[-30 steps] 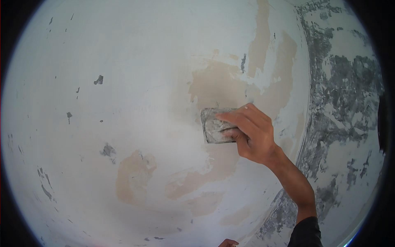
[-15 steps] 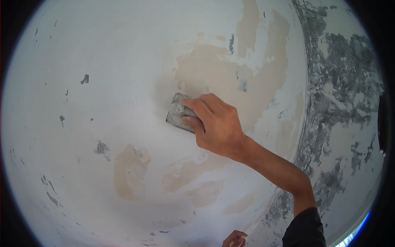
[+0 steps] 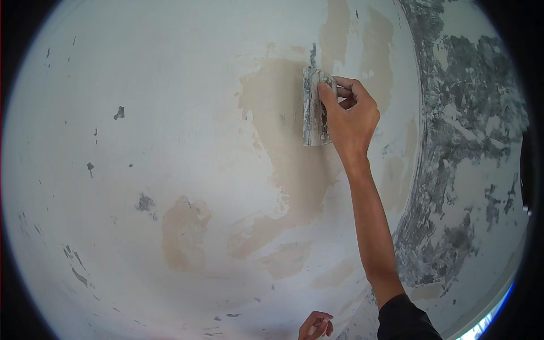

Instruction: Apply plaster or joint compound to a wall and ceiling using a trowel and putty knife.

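Note:
My right hand point(image 3: 352, 116) grips a grey, flat rectangular putty spreader point(image 3: 313, 107), crusted with dried filler. The thumb presses on its near face; the other fingers curl around its right edge, partly hidden. The spreader stands with its long edge upright, over a large beige patch point(image 3: 277, 93) on the white wall point(image 3: 187, 113). Whether its blade touches the surface I cannot tell. Low in the view my left hand point(image 3: 316, 326) is loosely curled, fingers a little apart, with nothing visible in them and pale smears on the fingertips.
Smaller beige patches point(image 3: 184, 235) and dark chips point(image 3: 119, 112) mark the wall. To the right, past a curved edge line, runs a rough grey, blotchy surface point(image 3: 453, 113). A dark object point(image 3: 527, 170) shows at the far right rim, and bright light at the lower right corner.
My right hand has carried the spreader up and to the right, from white wall onto the beige patch, turning it upright. My left hand has risen slightly into view.

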`<state>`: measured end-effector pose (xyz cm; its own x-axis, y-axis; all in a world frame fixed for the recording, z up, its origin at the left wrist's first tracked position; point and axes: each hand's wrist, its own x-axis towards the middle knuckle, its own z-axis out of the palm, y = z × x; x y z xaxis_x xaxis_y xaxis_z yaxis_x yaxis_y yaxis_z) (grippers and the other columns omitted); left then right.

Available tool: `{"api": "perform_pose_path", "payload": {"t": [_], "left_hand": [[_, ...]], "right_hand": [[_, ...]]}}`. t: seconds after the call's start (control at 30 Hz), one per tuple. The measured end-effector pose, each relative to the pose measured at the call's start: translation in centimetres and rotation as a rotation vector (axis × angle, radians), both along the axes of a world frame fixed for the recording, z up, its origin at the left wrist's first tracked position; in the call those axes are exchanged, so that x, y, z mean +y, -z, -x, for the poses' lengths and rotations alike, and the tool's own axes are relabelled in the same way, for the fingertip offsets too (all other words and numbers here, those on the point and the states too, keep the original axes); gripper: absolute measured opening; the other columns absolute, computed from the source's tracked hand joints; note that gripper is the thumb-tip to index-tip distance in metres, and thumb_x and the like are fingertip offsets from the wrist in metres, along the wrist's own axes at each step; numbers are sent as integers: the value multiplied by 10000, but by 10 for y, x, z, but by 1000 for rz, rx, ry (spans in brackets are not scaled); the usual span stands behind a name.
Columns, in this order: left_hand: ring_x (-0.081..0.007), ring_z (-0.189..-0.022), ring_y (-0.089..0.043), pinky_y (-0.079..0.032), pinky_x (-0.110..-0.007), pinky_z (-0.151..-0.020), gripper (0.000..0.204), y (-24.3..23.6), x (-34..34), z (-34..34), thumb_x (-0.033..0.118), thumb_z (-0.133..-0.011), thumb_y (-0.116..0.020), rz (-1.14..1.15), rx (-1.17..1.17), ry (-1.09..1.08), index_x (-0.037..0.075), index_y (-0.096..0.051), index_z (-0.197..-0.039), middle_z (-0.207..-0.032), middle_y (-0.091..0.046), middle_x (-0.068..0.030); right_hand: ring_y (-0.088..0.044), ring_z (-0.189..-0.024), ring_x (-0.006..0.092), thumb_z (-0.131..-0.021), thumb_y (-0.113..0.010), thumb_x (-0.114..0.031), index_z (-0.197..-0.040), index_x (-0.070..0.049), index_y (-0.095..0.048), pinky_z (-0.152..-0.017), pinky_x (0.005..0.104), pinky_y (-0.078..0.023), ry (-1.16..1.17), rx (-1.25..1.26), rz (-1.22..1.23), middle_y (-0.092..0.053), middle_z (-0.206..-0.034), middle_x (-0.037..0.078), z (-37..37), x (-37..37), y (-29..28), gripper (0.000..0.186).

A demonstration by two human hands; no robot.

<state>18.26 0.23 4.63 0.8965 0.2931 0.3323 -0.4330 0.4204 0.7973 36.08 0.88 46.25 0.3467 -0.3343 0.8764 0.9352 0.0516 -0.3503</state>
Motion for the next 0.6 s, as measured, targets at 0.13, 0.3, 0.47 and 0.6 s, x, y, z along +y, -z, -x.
{"api": "perform_pose_path", "payload": {"t": [0.13, 0.3, 0.47, 0.6], "left_hand": [[-173, -631, -499, -416, -315, -611, 314, -37, 19, 15, 260, -1043, -487, -69, -94, -480, -45, -556, -1050, -752, -510, -92], [-198, -654, -464, -413, -369, -629, 226, -79, 42, 11, 183, -993, -487, 25, -359, -857, -34, -532, -1037, -826, -496, -119], [-206, -919, -567, -403, -309, -749, 277, -88, 95, 18, 237, -880, -622, -70, -450, -1121, 24, -556, -1044, -1003, -601, -128], [-246, -976, -560, -372, -339, -809, 295, -90, 137, 45, 277, -863, -557, -293, -379, -1315, 27, -549, -1019, -977, -582, -136]], "right_hand": [[-644, -665, 212, -818, -758, -163, -1016, 33, -673, -600, 310, -512, -43, -101, 30, -684, -842, 146, 21, 40, 19, 292], [-604, -611, 145, -829, -757, -143, -1018, 32, -676, -564, 277, -495, -331, -319, 97, -677, -792, 103, 78, 108, 32, 269], [-580, -615, 120, -850, -754, -177, -1066, 28, -695, -546, 265, -476, -586, -169, 98, -694, -823, 90, 92, 78, 20, 304], [-643, -745, 230, -852, -726, -112, -1058, -15, -700, -672, 339, -520, -216, -348, 53, -703, -897, 116, 44, 30, -23, 230]]}}
